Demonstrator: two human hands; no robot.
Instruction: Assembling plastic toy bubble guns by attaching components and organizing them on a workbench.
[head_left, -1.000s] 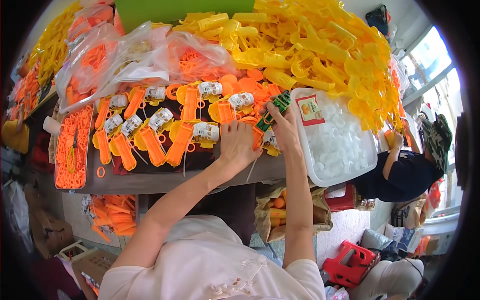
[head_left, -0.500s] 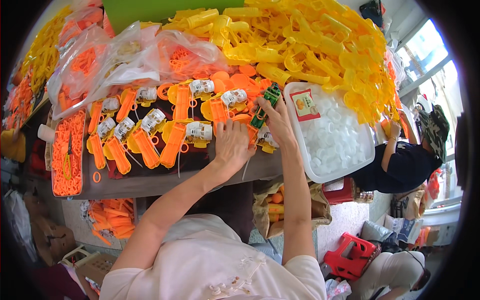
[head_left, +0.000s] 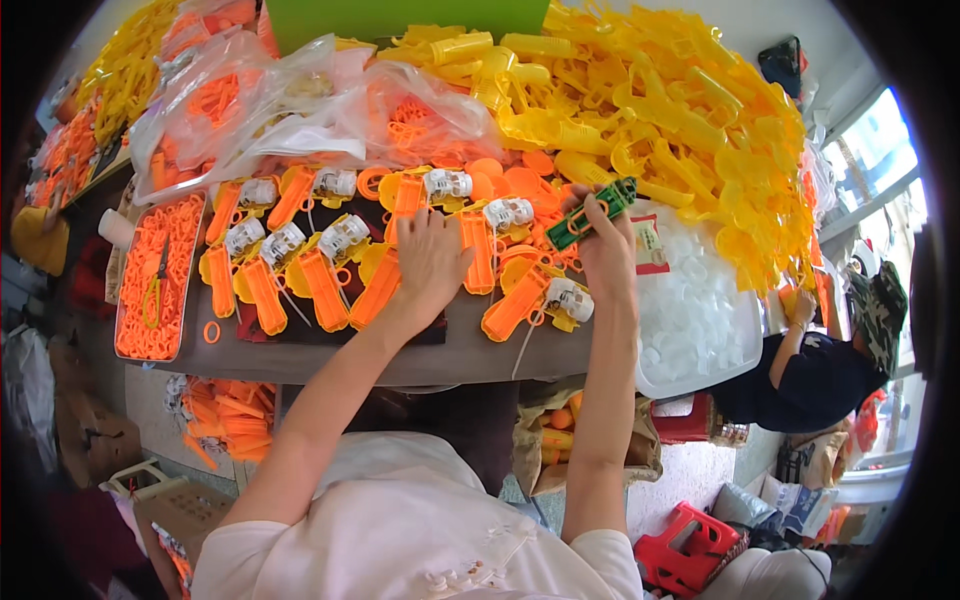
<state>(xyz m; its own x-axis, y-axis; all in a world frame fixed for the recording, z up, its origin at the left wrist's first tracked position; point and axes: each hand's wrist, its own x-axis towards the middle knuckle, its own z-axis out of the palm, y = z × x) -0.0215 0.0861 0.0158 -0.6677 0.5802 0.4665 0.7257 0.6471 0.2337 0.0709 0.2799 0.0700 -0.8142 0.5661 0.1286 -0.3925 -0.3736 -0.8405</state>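
My right hand [head_left: 608, 245] is closed around a slim green object [head_left: 590, 215], perhaps a tool, lifted and tilted over the right end of the row. Farther left, my left hand [head_left: 432, 262] is spread with fingers stretched over a part-built plastic toy [head_left: 410, 192]; contact cannot be told. Each such toy has a yellow shell, an orange elongated piece and a clear-white mechanism. Several lie in two rows, among them a toy [head_left: 322, 288] left of my hand and another toy [head_left: 520, 303] below the green object. My left palm partly covers one toy.
A white tub [head_left: 755, 352] of translucent caps stands at the right. Yellow parts [head_left: 680, 130] heap behind it. At the left, a tray [head_left: 122, 335] holds orange clips and yellow-handled scissors [head_left: 153, 300]. Orange discs [head_left: 525, 182] lie at mid-back. A co-worker [head_left: 830, 365] works at right.
My left hand has moved left and away from the toy at the row's right end. My right hand has raised the green object and turned it more level. The view has shifted slightly.
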